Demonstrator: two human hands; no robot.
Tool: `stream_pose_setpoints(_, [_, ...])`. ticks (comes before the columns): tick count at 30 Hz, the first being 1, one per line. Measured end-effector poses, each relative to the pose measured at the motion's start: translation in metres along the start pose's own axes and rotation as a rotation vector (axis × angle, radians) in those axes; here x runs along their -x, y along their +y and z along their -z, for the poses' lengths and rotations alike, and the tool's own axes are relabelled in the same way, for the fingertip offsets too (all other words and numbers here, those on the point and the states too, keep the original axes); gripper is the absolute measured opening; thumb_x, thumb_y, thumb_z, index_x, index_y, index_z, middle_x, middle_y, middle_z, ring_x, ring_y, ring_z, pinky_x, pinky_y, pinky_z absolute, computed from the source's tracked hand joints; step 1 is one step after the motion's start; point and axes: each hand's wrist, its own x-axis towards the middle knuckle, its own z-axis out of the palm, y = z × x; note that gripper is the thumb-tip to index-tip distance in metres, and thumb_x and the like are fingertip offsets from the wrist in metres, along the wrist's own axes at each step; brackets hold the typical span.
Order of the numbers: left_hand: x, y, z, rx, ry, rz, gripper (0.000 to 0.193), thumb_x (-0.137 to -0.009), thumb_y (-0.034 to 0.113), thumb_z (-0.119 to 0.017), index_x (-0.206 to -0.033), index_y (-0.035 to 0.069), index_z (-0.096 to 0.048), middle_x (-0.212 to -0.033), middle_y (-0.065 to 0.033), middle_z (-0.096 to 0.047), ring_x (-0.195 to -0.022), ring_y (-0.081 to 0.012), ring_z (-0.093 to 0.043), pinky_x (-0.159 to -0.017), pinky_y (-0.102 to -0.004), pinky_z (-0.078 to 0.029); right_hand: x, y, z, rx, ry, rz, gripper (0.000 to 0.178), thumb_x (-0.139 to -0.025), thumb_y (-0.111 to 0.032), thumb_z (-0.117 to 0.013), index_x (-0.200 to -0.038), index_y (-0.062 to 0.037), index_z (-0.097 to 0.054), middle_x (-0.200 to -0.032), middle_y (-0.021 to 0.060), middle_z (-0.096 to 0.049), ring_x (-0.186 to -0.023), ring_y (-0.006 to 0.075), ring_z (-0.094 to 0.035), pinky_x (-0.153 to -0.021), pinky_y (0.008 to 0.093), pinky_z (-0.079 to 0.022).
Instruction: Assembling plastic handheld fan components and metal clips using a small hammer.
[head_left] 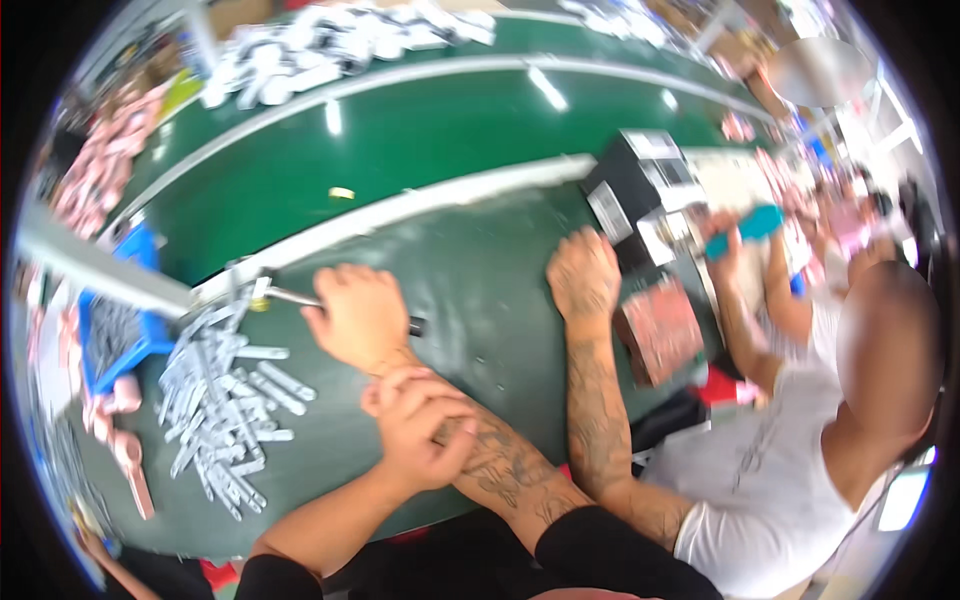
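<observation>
My left hand (425, 425) is wrapped round my right forearm (510, 465) just behind the wrist. My right hand (362, 318) rests back-up on the dark green tabletop (490, 350) with its fingers curled. A thin metal rod (295, 297) reaches its left edge, and a small black piece (416, 326) shows at its other side. Whether these are one tool in the fist is hidden. Left of this hand lies a loose heap of slim grey strips (225, 405).
A blue bin (128, 320) of grey parts and pink pieces (130, 465) lie left. Beyond a pale rail runs a green belt (420, 140). Right are a black machine (645, 190), a reddish block (660, 330) and a white-shirted co-worker's fist (585, 275). Another hand holds a teal piece (745, 230).
</observation>
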Motion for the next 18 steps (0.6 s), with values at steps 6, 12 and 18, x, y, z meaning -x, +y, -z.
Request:
stream_pose_setpoints(6, [-0.002,0.002,-0.002,0.011,0.049,0.011,0.011,-0.078,0.026,-0.085,-0.086,0.021,-0.078,-0.101,0.0055,-0.073,-0.122,-0.0281,-0.060,-0.111,-0.0523,-0.027,-0.004,0.004,0.002,0.058,0.041,0.039,0.029,-0.086,-0.036,-0.085,-0.092,-0.0148,-0.066,-0.085,0.0048,-0.068,-0.083,0.0319,-0.068,-0.072,0.0495,-0.046])
stream_pose_setpoints(12, [0.000,0.002,-0.006,0.022,0.082,-0.020,0.010,-0.078,0.027,-0.084,-0.085,0.023,-0.078,-0.100,0.0067,-0.073,-0.123,-0.0266,-0.059,-0.109,-0.0518,-0.027,-0.003,0.004,0.001,0.074,0.050,0.086,0.029,-0.086,-0.035,-0.087,-0.093,-0.0150,-0.067,-0.084,0.0033,-0.069,-0.082,0.0303,-0.068,-0.072,0.0464,-0.047])
stream_pose_setpoints(18, [0.003,-0.002,-0.010,0.034,0.103,-0.002,0.011,-0.078,0.027,-0.084,-0.086,0.023,-0.078,-0.100,0.0070,-0.072,-0.122,-0.0268,-0.061,-0.108,-0.0548,-0.025,0.003,0.007,-0.002,0.077,-0.006,0.064,0.029,-0.088,-0.038,-0.084,-0.094,-0.0158,-0.066,-0.087,0.0037,-0.069,-0.086,0.0303,-0.068,-0.076,0.0475,-0.047])
